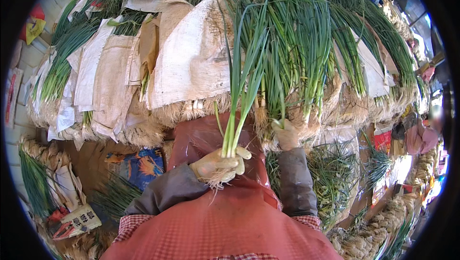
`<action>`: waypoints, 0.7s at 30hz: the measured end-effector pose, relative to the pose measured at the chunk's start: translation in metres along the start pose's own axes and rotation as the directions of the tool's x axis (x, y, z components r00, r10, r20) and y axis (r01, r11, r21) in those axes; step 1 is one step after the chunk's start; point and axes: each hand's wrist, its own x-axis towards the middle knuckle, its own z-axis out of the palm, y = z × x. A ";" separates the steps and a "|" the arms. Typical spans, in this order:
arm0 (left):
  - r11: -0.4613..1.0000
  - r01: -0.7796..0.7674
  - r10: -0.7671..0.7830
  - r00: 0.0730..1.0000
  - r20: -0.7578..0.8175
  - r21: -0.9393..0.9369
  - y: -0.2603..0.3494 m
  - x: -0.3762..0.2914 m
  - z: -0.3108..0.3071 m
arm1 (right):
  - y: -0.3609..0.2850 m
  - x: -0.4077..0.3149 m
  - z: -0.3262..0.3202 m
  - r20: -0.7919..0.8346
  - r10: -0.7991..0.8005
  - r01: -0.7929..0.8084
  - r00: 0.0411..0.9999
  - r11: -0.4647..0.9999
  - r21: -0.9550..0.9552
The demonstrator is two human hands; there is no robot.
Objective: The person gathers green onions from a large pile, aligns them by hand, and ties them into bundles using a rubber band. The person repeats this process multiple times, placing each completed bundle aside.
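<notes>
A few green onions [235, 123] stand upright in my gloved left hand [221, 166], over the red apron on my lap. Its fingers wrap their white lower stems, and pale roots hang out below the fist. Farther forward and to the right, my gloved right hand [285, 136] is at the root end of the onion heap, fingers closed around a green leaf or stalk [283, 111]; its lower end is hidden in the glove. Just beyond that hand lies a thick row of green onions [305, 55] with tan roots [307, 127] toward me. A stained white cloth [197, 51] covers onions at the left.
More sacking [115, 77] drapes over bundles farther left. Stripped leaves [332, 181] form a pile beside my right forearm. A blue printed sack [138, 165] lies at left on the ground. Onion bundles with their roots stacked [373, 231] line the lower right. Another person [422, 138] is at the right edge.
</notes>
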 end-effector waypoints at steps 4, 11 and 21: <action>0.989 -0.097 0.105 0.992 0.067 -0.112 -0.008 -0.010 -0.014 | 0.013 -0.014 -0.021 0.102 0.120 -0.155 0.987 0.624 0.766; 0.994 -0.011 0.018 0.997 0.070 -0.105 -0.007 0.010 -0.001 | 0.017 -0.048 -0.042 0.143 0.007 -0.140 0.990 0.254 0.957; 0.999 0.027 -0.031 0.995 -0.094 -0.042 -0.016 0.029 -0.004 | -0.022 -0.058 -0.017 0.264 0.099 -0.277 0.960 0.160 0.948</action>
